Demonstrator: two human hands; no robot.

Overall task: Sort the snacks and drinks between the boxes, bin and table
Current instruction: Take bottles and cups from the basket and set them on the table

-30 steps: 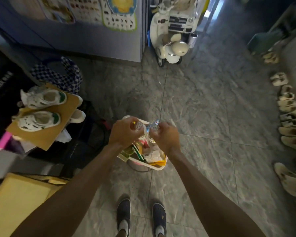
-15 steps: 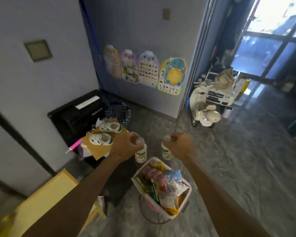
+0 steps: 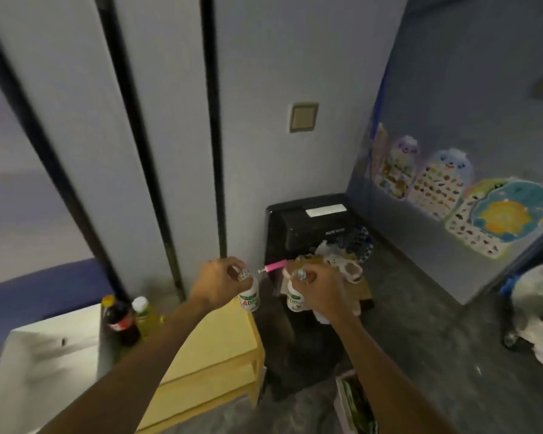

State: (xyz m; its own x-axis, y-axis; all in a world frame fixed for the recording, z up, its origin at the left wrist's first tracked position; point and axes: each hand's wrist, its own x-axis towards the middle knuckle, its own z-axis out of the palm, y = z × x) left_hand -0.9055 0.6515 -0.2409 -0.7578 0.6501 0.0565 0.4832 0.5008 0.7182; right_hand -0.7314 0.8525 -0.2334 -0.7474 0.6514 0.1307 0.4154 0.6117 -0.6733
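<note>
While both arms reach forward at chest height, each hand carries one small drink bottle by its top.

Item 1: left hand (image 3: 217, 285), fingers curled tight round the foil-capped neck of a small white bottle (image 3: 250, 300) with a green and red label (lettering partly readable, "AD"). It hangs upright in the air, above the far right corner of the yellow table (image 3: 210, 349).

Item 2: right hand (image 3: 317, 291), closed the same way round the neck of a second small white bottle (image 3: 295, 303) with a green label. It hangs upright, just beside the first but not touching it, over the dark floor (image 3: 420, 339) between the table and a black cabinet (image 3: 308, 223).

Item 3: on a white surface (image 3: 54, 349) left of the table, a dark cola bottle (image 3: 119, 321) with a yellow cap and red label, and a yellow-green drink bottle (image 3: 145, 317) with a white cap, standing side by side and touching or nearly so.

Item 4: bottom edge, right of centre, the rim of a white bin (image 3: 342, 402) holding green packets (mostly cut off by the frame).

Item 5: behind the hands, a pink stick-like object (image 3: 275, 266) and pale shoes (image 3: 345, 267) on brown card atop the cabinet; details blurred.

Item 6: cartoon charts (image 3: 445, 195) fixed to the blue wall at right.
</note>
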